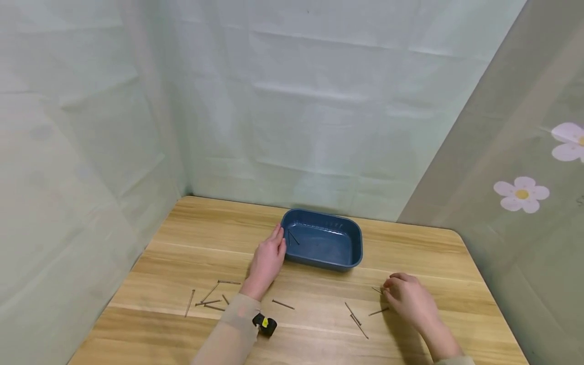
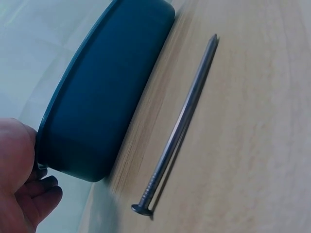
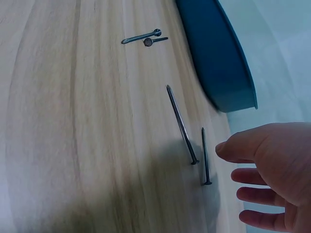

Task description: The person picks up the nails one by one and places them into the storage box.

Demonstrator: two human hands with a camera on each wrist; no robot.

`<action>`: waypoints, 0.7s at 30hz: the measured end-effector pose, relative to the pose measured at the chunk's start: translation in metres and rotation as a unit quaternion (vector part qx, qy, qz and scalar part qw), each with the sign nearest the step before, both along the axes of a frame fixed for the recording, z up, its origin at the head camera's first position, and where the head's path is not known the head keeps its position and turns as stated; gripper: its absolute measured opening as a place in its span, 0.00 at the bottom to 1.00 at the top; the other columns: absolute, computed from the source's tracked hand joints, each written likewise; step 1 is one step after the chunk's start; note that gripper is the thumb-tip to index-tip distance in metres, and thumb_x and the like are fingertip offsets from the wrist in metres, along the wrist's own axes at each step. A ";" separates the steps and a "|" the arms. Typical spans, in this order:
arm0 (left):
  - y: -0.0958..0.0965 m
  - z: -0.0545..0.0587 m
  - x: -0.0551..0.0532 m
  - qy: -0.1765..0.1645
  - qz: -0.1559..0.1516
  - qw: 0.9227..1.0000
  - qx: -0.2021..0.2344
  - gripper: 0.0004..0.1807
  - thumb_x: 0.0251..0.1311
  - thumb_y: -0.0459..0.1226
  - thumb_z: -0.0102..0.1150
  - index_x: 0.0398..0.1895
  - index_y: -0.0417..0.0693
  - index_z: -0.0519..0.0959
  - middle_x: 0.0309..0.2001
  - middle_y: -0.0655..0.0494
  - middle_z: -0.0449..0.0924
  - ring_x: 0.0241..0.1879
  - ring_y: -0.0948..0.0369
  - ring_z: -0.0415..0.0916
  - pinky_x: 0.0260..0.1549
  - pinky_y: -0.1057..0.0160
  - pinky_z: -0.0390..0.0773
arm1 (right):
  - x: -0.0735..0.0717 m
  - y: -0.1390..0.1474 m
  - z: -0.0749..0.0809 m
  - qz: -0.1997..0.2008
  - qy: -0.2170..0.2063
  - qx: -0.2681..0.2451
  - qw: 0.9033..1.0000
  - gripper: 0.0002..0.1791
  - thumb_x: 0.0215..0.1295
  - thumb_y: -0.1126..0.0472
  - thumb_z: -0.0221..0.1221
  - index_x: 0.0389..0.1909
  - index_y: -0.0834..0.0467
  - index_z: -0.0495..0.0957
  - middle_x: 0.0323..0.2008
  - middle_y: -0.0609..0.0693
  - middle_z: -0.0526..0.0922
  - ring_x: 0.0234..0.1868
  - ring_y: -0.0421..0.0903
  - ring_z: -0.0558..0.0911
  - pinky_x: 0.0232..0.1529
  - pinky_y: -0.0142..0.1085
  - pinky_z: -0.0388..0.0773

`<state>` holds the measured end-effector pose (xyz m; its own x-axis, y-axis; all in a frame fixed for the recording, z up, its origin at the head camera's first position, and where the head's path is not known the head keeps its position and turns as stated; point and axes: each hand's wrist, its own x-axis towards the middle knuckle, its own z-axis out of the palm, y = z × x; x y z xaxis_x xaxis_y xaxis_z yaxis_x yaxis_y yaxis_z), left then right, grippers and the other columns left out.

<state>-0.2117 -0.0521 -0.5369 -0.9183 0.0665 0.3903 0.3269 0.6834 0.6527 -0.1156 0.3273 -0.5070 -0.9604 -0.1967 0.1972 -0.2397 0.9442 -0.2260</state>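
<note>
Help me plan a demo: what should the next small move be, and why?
Perhaps lower the right hand and pinch the nearest nail: that hand is empty, and two nails lie in the blue tray, which the left hand touches.

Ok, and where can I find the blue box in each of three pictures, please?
Head: blue box a little right of and below the middle, just right of the left hand.
Left wrist: upper left, slanting, cut by the top edge.
Right wrist: upper right, also cut by the top edge.
Shared landmark: the wooden table under it.
</note>
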 end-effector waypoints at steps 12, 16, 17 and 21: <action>0.001 -0.001 0.000 0.007 0.001 1.000 -0.002 0.21 0.78 0.32 0.58 0.68 0.28 0.77 0.72 0.35 0.73 0.68 0.39 0.74 0.58 0.45 0.81 | 0.001 0.006 -0.008 -0.001 -0.026 0.011 1.000 0.06 0.61 0.61 0.76 0.33 0.48 0.88 0.49 0.52 0.88 0.54 0.60 0.85 0.53 0.58 0.84; 0.002 -0.001 -0.001 0.007 0.004 1.000 -0.001 0.21 0.78 0.32 0.58 0.69 0.29 0.77 0.72 0.36 0.73 0.67 0.39 0.74 0.57 0.45 0.81 | -0.001 0.006 -0.008 0.001 -0.027 0.012 1.000 0.06 0.60 0.61 0.76 0.33 0.47 0.88 0.49 0.51 0.88 0.54 0.59 0.85 0.53 0.57 0.84; 0.002 -0.001 -0.002 0.008 0.004 1.000 -0.002 0.21 0.78 0.32 0.58 0.69 0.29 0.77 0.72 0.37 0.73 0.67 0.40 0.74 0.57 0.44 0.81 | -0.002 0.006 -0.009 0.001 -0.028 0.012 1.000 0.06 0.60 0.61 0.76 0.33 0.47 0.88 0.49 0.50 0.88 0.54 0.59 0.85 0.52 0.57 0.84; 0.001 -0.001 -0.003 0.008 0.005 1.000 -0.006 0.21 0.78 0.32 0.58 0.69 0.29 0.76 0.73 0.37 0.73 0.68 0.41 0.73 0.57 0.45 0.81 | -0.003 0.005 -0.010 0.000 -0.030 0.008 1.000 0.07 0.59 0.61 0.76 0.32 0.47 0.87 0.47 0.48 0.88 0.52 0.57 0.86 0.49 0.55 0.86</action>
<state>-0.2142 -0.0510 -0.5375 -0.9123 0.0630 0.4047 0.3314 0.6944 0.6388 -0.1189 0.3324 -0.5168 -0.9703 -0.1994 0.1367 -0.2265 0.9477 -0.2249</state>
